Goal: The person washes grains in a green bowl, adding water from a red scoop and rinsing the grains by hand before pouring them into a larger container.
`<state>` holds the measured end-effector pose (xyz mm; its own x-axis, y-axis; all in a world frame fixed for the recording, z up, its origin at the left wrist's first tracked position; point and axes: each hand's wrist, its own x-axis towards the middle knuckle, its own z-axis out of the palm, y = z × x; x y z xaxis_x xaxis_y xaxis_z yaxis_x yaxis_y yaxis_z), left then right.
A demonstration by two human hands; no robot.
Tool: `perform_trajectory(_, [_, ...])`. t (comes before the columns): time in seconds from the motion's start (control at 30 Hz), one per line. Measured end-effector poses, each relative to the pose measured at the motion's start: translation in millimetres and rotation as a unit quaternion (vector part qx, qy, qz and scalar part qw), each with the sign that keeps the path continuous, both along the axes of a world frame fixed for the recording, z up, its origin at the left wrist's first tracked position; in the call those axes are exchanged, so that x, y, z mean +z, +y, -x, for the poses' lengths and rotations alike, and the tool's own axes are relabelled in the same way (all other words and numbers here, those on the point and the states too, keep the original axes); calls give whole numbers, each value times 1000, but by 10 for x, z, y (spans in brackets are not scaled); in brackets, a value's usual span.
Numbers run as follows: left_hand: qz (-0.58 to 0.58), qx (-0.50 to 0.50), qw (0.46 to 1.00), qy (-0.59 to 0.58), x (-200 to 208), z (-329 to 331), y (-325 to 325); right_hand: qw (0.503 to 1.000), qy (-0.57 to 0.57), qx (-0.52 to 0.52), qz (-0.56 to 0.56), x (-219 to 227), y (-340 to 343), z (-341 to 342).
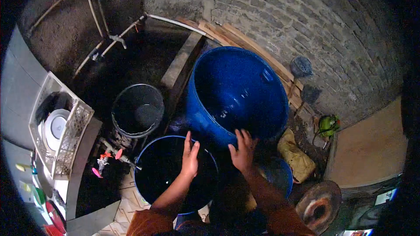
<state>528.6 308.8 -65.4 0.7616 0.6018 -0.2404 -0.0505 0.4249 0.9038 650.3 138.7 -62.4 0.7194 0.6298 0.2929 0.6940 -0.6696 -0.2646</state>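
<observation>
Dim, grainy light around me, my left hand lit brighter than my right hand, faint glints inside the blue drum, deep shadow filling the dark tub, brick wall curving toward blackened edges, small glare lower right.

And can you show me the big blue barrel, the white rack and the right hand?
Big blue barrel [256, 89]: head view, inner wall.
White rack [73, 132]: head view, lattice side.
Right hand [243, 154]: head view, its middle.
</observation>
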Motion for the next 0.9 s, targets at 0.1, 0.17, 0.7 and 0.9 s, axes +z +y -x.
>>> perform_trajectory(0.1, [-45,13,999,17,56,483,37,976,155,-97,-116,-354,-771,516])
perform_trajectory(0.17, [-100,24,994,31,103,848,44,967,200,-122,-101,-790,-1455,916])
perform_trajectory(0.7, [-193,68,947,246,-272,4045,-1453,889,387,-220,-104,-1974,-4248,3426])
perform_trajectory(0.9, [-180,-4,901,396,-764,4938,-1793,905,389,-165,-50,-2269,-4527,3720])
